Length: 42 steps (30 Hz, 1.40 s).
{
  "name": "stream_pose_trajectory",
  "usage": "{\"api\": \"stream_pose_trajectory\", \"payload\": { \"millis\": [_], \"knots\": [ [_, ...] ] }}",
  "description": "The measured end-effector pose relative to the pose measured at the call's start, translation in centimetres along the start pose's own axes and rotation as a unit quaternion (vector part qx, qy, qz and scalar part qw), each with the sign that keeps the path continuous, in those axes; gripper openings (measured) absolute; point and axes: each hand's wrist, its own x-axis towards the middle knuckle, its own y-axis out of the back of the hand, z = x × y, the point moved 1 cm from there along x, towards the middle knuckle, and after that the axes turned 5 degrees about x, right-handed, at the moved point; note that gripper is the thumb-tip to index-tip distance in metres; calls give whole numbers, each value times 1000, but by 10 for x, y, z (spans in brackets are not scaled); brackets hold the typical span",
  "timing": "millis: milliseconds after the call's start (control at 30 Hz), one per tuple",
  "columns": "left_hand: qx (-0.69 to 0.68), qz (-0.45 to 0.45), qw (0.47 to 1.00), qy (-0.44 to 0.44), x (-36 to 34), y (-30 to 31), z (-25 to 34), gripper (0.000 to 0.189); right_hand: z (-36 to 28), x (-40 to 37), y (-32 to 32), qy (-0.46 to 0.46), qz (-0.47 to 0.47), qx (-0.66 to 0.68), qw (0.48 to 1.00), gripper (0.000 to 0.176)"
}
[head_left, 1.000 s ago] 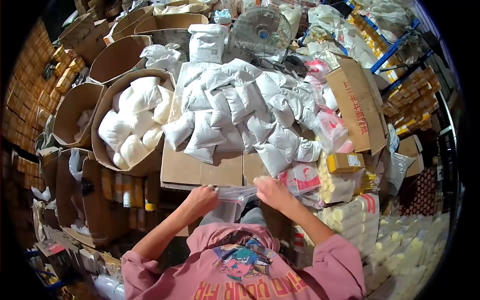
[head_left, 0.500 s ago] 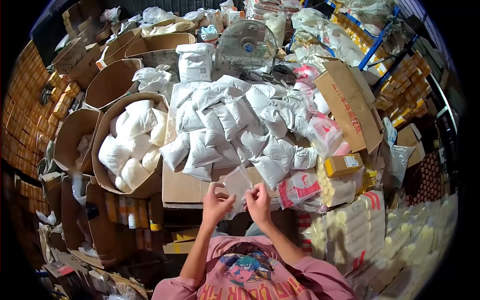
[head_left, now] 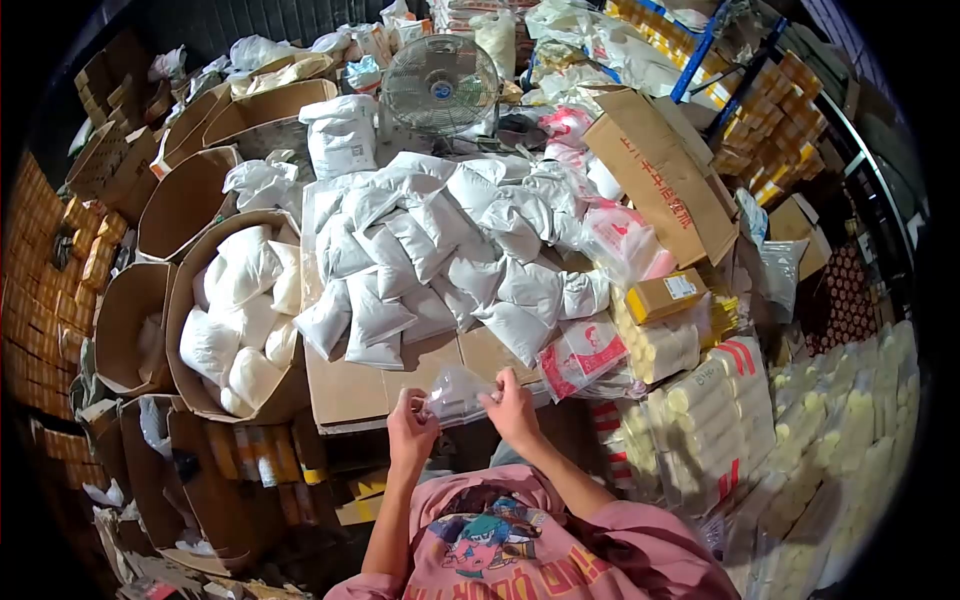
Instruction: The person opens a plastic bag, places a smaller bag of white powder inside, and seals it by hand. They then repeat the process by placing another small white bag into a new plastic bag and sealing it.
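Note:
A clear plastic bag [head_left: 458,393] is stretched between both hands, above the front edge of a cardboard-topped table [head_left: 350,390]. My left hand [head_left: 412,425] pinches its left side, and my right hand [head_left: 510,405] grips its right side. Just beyond the hands lies a heap of filled white packets [head_left: 430,240], several layers deep. Right of the heap is a flat pink-and-white printed bag [head_left: 583,357], close to my right hand.
On the left, a large carton [head_left: 235,405] holds white bags, with more open cartons around it. A fan [head_left: 440,85] stands behind the heap. A yellow-brown box [head_left: 665,296] and wrapped rolls [head_left: 715,400] are at right.
The view has swung, shifting the scene left. The plastic bag was held upright and narrow; now it is spread sideways, with my hands somewhat farther apart.

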Motion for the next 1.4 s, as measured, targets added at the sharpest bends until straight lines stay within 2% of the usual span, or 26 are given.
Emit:
{"api": "stream_pose_trajectory", "payload": {
  "millis": [67, 100, 167, 233, 300, 333, 433, 467, 567, 600, 700, 733, 833, 867, 933, 1033, 1067, 1167, 1200, 1300, 1400],
  "knots": [
    [47, -21, 999, 3, 3, 1, 2, 26, -9, 0, -7, -15, -1, -43, 999, 40],
    [4, 3, 1000, 10, 5, -2, -6, 26, -20, -3, -8, 80, 31, -99, 991, 38],
    [-82, 51, 995, 23, 11, -10, -32, 24, -49, -9, -6, 264, 96, -205, 937, 35],
    [-66, 49, 996, 44, 13, -8, -33, 25, -56, -22, -7, 343, 4, -194, 919, 30],
    [-68, 45, 996, 45, 14, -11, -33, 26, -75, -35, -7, 250, -163, -208, 931, 31],
    [-43, 38, 997, 57, 11, -12, -25, 26, -61, -38, -15, 240, -124, -222, 937, 23],
    [-131, -4, 988, 76, 15, -20, -40, 27, -24, -29, -19, 205, -211, -213, 932, 13],
    [-160, -19, 981, 109, 16, -21, -42, 31, -19, -29, -17, 218, -212, -203, 931, 5],
    [19, 22, 1000, -7, 17, -8, -14, 36, -6, -26, -10, 274, -240, -215, 906, 6],
    [117, 19, 992, -37, 17, 0, 6, 39, -22, -25, 4, 243, -268, -239, 901, 12],
    [159, -83, 968, -174, 28, 27, -1, 31, -42, -19, 36, 237, -357, -228, 874, 17],
    [250, -104, 932, -240, 23, 38, 17, 27, -34, -18, 39, 243, -368, -221, 870, 20],
    [294, -192, 899, -260, 12, 57, 27, 24, -31, -16, 48, 219, -454, -130, 854, 24],
    [334, -207, 874, -287, 8, 62, 33, 24, -35, -16, 49, 242, -465, -123, 843, 19],
    [413, -235, 814, -335, 3, 71, 43, 24, -38, -16, 48, 272, -463, -107, 837, 17],
    [415, -232, 791, -385, 11, 81, 36, 21, -32, -18, 42, 282, -460, -80, 838, 15],
    [442, -263, 781, -355, 16, 84, 36, 27, -32, -18, 42, 284, -466, -71, 835, 15],
    [366, -305, 811, -339, 20, 80, 62, 37, -42, -16, 45, 276, -474, -39, 835, 13],
    [414, -379, 773, -294, 21, 79, 69, 45, -45, -17, 48, 268, -466, -29, 843, 13],
    [306, -498, 767, -263, 24, 68, 86, 44, -39, -10, 59, 226, -478, -60, 846, 12],
    [248, -533, 773, -239, 36, 50, 106, 41, -27, 3, 74, 209, -472, -111, 849, 12]
  ]
}}
